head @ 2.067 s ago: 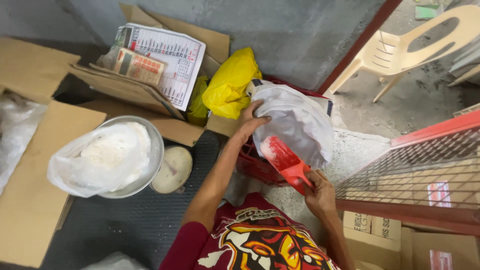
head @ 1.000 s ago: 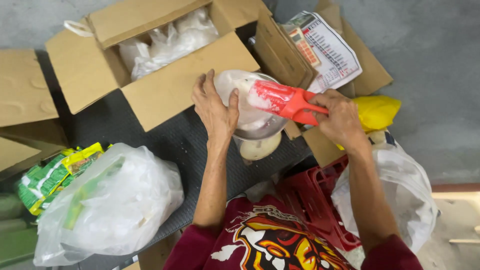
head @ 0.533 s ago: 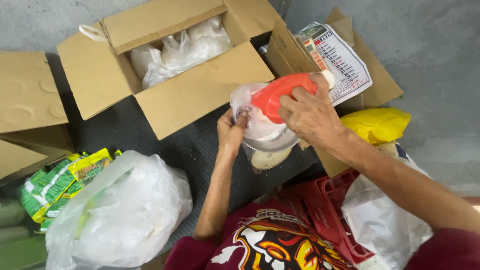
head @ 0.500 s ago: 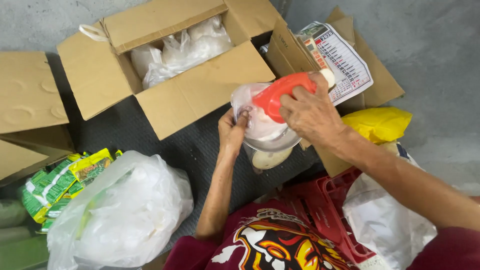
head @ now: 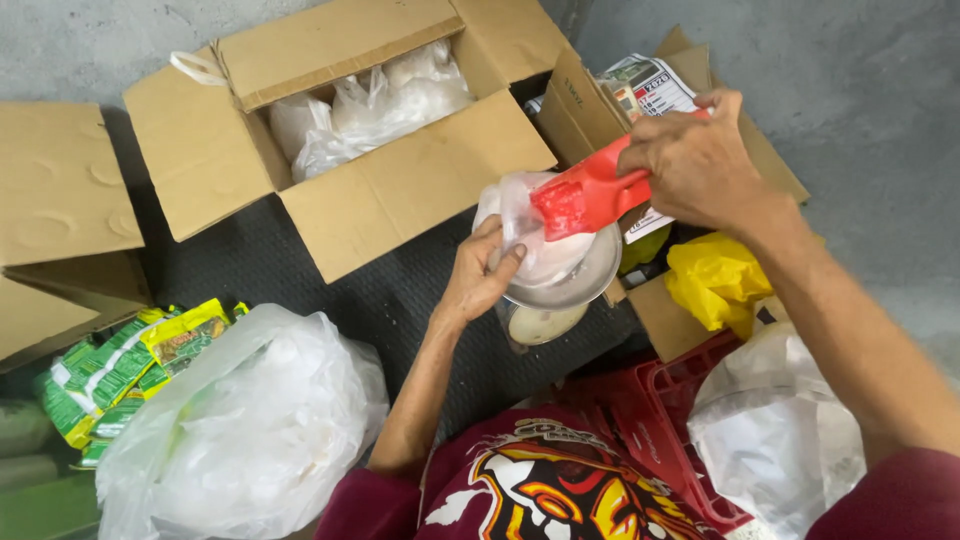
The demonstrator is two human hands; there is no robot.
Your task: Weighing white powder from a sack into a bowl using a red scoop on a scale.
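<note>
Right hand grips the red scoop, tipped over the clear bag in the metal bowl on the floor, left hand pinching the bag's edge open to catch it.

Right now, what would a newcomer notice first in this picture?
At centre, the right hand holds a red plastic scoop over a clear plastic bag sitting in a round metal bowl, which the left hand steadies. Behind, an open brown cardboard box holds white bags.
</note>
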